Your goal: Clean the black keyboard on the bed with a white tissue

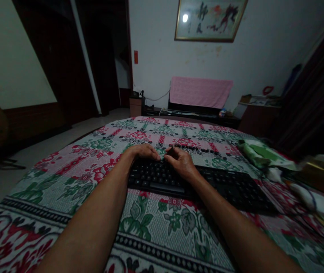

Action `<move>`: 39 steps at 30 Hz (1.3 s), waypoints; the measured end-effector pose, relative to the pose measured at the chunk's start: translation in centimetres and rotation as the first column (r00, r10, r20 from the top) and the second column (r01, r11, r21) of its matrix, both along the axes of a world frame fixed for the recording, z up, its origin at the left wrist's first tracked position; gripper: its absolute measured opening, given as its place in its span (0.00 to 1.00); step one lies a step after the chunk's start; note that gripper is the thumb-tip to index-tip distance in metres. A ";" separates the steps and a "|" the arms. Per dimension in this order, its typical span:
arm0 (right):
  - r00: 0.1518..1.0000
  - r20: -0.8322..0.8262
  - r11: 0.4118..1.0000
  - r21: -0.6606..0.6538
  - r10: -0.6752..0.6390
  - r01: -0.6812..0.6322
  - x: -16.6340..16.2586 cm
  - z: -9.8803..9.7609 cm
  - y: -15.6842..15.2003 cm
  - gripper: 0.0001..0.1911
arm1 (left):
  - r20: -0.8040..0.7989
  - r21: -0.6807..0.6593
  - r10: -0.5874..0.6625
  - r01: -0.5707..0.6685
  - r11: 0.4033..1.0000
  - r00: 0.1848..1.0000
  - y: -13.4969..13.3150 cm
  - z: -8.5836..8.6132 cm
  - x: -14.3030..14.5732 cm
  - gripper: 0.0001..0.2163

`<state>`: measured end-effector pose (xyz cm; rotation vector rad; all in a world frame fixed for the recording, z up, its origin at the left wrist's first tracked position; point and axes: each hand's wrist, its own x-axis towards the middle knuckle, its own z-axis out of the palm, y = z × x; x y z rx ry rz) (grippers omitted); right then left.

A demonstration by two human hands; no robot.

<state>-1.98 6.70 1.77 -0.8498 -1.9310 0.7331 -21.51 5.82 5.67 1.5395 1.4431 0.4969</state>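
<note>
A black keyboard [156, 176] lies on the flowered cloth, partly covered by my right wrist and forearm. At its far edge, left of the middle, my left hand [146, 151] is closed with its fingers curled in. Close beside it, over the upper keys, my right hand [181, 161] has its thumb and fingers drawn together. A dark patch shows between these fingers, too dim to name. The two hands' fingertips nearly meet. Small black pieces that look like keycaps [204, 149] lie in a row on the cloth behind the keyboard.
The flowered cloth [73, 178] covers the broad surface before me. At the right lie a green and white packet [260, 153], a yellowish box [321, 176], a white item [311, 197] and cables. A pink cloth [200, 91] hangs over something by the far wall.
</note>
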 end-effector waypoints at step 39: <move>0.997 0.018 0.994 -0.084 -0.075 0.076 -0.8 0.1 1.4 0.06 | -0.046 0.039 -0.062 0.064 0.997 0.997 0.3 0.3 0.3 0.07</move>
